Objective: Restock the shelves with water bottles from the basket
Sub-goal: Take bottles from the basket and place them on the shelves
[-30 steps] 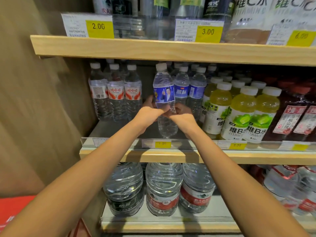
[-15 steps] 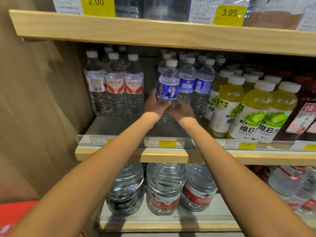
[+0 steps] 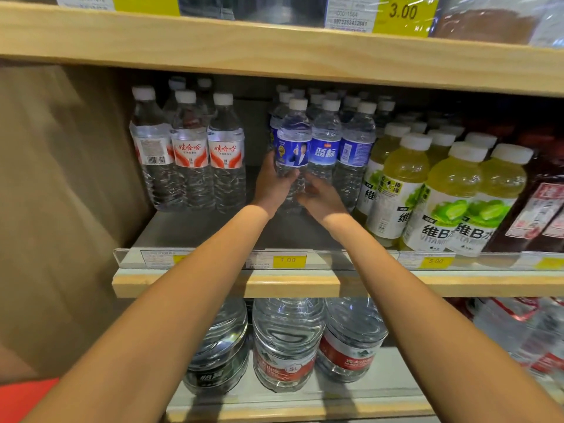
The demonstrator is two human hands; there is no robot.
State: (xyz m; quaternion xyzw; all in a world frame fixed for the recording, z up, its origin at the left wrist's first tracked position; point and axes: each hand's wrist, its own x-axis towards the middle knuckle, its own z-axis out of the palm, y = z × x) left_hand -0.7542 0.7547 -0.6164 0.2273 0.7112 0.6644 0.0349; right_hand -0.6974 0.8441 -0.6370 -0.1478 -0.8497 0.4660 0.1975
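The blue-label water bottle [image 3: 293, 154] stands upright at the front left of its own kind, just ahead of the row of matching blue-label bottles [image 3: 354, 148] on the middle shelf [image 3: 290, 285]; its base is hidden behind the hands, so whether it already rests on the shelf floor cannot be told. The left grip [image 3: 274, 186], a bare hand, is wrapped round the lower body of the bottle with the thumb across the front, below the label. The right grip [image 3: 320, 198] lies low against the bottle's right side, but its fingers are blurred, and I cannot tell whether they clasp the bottle or only steady it. To the left, across a bare strip of shelf, stand the red-label water bottles [image 3: 190, 154]; to the right, the yellow vitamin drinks [image 3: 451, 190] crowd up to the shelf's front lip, where a yellow price tag [image 3: 288, 260] sits below the hands. Large water jugs [image 3: 287, 340] fill the lower shelf. As a judgement, this bottle is at the point of being set down and let go, so one placing is nearly done; open floor in front of the water rows suggests room for more. The basket is not plainly in view, only a red patch [image 3: 24, 398] at the lower left corner that may or may not be it, so how many bottles are left cannot be said
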